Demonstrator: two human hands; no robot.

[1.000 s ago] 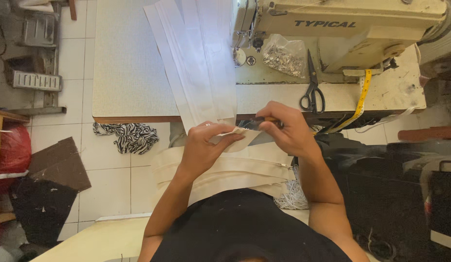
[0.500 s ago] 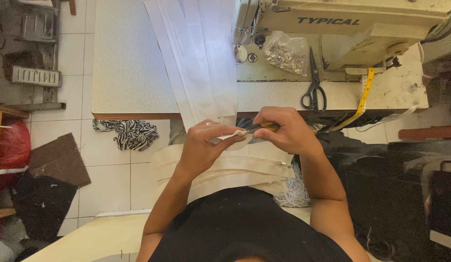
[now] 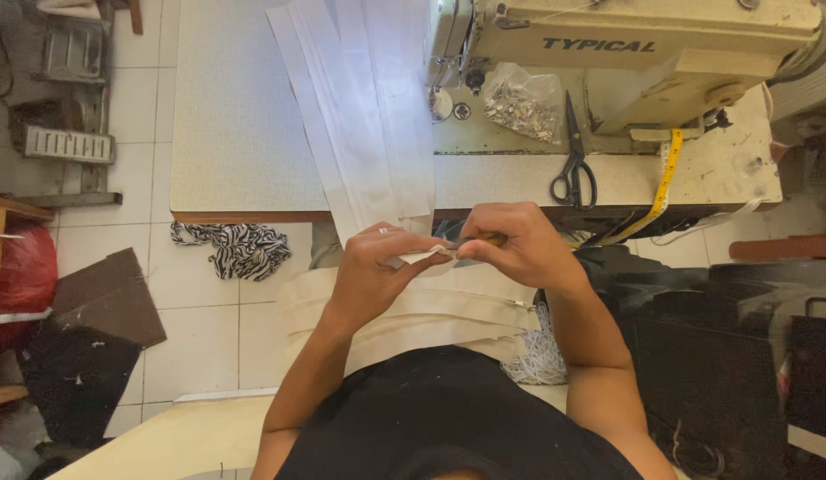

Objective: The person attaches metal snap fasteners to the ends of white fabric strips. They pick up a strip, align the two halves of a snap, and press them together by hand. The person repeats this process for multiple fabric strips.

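My left hand (image 3: 377, 267) pinches the end of a narrow white fabric strip (image 3: 422, 256) just below the table's front edge. My right hand (image 3: 511, 244) meets it from the right and grips a small tool with a brownish handle (image 3: 486, 240), its tip at the strip. Long white fabric strips (image 3: 360, 116) run from the sewing table down toward my hands. Cream fabric pieces with zippers (image 3: 404, 307) lie across my lap.
A beige sewing machine (image 3: 626, 53) stands on the white table (image 3: 235, 116), with black scissors (image 3: 573, 169), a clear bag of small metal parts (image 3: 520, 98) and a yellow measuring tape (image 3: 657, 187). A zebra-print cloth (image 3: 231, 249) lies on the tiled floor at left.
Both hands have stayed together at the strip's end, with only small finger shifts; the view has moved slightly.
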